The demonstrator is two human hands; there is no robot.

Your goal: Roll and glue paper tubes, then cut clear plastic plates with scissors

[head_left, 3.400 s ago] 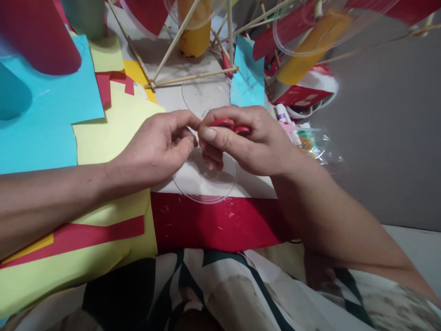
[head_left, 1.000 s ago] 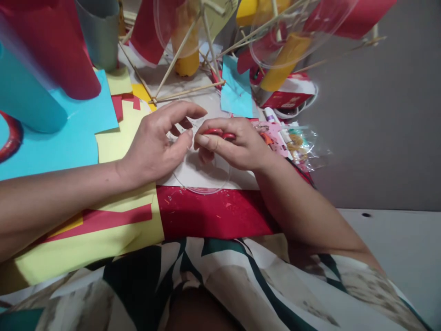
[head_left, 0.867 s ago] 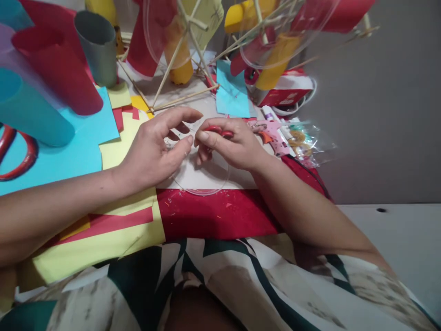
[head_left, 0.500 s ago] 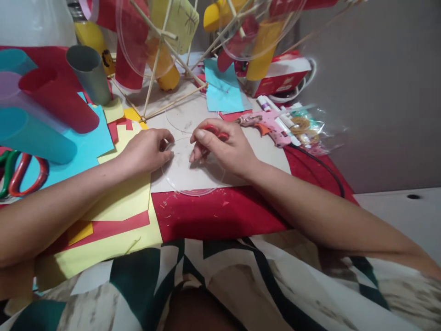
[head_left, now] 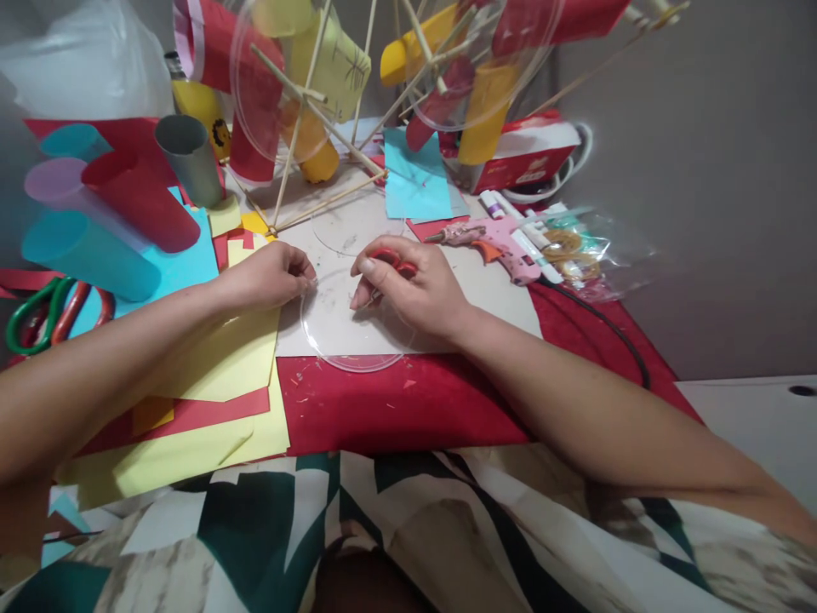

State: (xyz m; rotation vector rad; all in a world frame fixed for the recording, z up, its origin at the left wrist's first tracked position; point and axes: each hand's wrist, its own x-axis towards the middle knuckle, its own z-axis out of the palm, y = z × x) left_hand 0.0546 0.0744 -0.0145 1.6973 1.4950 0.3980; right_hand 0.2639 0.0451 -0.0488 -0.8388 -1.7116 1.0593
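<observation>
My right hand [head_left: 412, 285] is closed around red-handled scissors [head_left: 391, 260], fingers through the loops, resting over a clear plastic disc [head_left: 348, 345] that lies on a pale card. My left hand [head_left: 268, 274] is curled, its fingertips pinched at the disc's left edge; what it grips there is too small to make out. A second clear disc [head_left: 348, 232] lies just beyond the hands.
A stick frame [head_left: 319, 111] hung with clear discs and coloured paper rolls stands behind. Paper tubes [head_left: 95, 247] and green and red scissors [head_left: 38, 311] lie at left. A pink glue gun [head_left: 494, 243], glue sticks and a plastic bag sit at right. Coloured sheets [head_left: 217, 358] cover the table.
My head has tilted up, showing more of the table's far side. My left hand closed from spread fingers and dropped to the disc's left edge. The right hand kept hold of the scissors.
</observation>
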